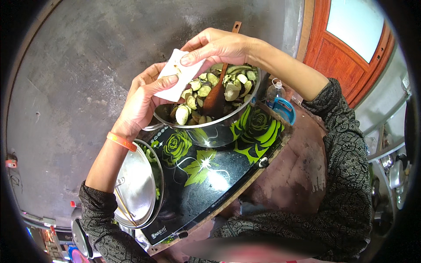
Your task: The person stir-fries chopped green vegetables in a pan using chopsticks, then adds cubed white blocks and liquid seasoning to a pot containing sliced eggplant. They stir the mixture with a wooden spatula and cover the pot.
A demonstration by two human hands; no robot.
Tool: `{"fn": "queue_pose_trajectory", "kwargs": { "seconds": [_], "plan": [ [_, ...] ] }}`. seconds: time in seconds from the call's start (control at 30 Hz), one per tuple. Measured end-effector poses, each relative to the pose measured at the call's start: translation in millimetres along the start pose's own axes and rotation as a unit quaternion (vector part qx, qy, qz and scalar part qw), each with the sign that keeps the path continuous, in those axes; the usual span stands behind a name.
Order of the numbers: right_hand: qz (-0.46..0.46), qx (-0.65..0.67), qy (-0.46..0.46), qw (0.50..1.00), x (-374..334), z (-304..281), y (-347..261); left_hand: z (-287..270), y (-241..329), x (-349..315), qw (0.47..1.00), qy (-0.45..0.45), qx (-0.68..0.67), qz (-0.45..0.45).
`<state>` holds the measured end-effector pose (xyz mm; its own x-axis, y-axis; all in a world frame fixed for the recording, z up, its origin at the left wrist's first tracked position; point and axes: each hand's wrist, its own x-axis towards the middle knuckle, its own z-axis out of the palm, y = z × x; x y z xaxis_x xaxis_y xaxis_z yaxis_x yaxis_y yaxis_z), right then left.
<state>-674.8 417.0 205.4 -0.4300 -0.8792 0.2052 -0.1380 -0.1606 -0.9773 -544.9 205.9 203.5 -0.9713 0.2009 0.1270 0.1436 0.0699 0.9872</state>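
Observation:
Pinched between the fingers and thumbs of my left hand (144, 90) and my right hand (219, 46) is a white packet or folded paper (172, 81) with small brown marks. I cannot make out which it is. Both hands hold it over the left rim of a wide metal pan (228, 119). Sliced vegetables (204, 90), pale green with dark skins like eggplant, fill the pan. A brown wooden spatula (214, 103) leans among them, its handle passing behind my right hand. The pan rests on a black glass stove (206, 175) patterned with green flowers.
Beside my left forearm, a steel plate or lid (136, 186) with thin sticks (125, 204) on it covers part of a bowl of green pieces (158, 193). Right of the pan stand a clear plastic bottle (275, 92) and a blue container (285, 109). A grey wall (66, 87) rises behind.

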Motion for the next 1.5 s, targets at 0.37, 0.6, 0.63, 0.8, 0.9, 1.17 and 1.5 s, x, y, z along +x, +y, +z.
{"fn": "queue_pose_trajectory", "kwargs": {
  "seconds": [0.37, 0.6, 0.63, 0.8, 0.9, 1.17, 1.5],
  "plan": [
    [-0.010, -0.262, 0.019, 0.965, 32.5, -41.4, 6.3, -42.2, 5.8, -6.5, 0.993, 0.050, 0.087, -0.069],
    [-0.055, -0.432, 0.045, 0.899, 48.5, -29.9, 12.7, -41.9, -11.0, 15.3, 0.994, 0.053, 0.084, -0.050],
    [-0.072, -0.412, 0.056, 0.907, 48.5, -25.4, 12.0, -40.4, -12.1, 17.7, 0.991, 0.069, 0.100, -0.059],
    [-0.029, -0.314, -0.038, 0.948, 48.6, -3.6, 14.0, -29.8, -15.6, 26.3, 0.987, 0.091, 0.131, -0.011],
    [-0.008, -0.345, -0.014, 0.939, 49.1, -1.5, 15.8, -28.2, -14.3, 30.4, 0.984, 0.076, 0.157, -0.033],
    [-0.105, -0.482, 0.134, 0.860, 53.7, -29.3, 25.4, -32.5, -13.3, 37.5, 0.971, 0.145, 0.183, -0.049],
    [-0.022, -0.239, -0.008, 0.971, 46.3, -15.7, 32.4, -24.6, -13.0, 44.5, 0.987, 0.148, 0.067, 0.010]
  ]
}}
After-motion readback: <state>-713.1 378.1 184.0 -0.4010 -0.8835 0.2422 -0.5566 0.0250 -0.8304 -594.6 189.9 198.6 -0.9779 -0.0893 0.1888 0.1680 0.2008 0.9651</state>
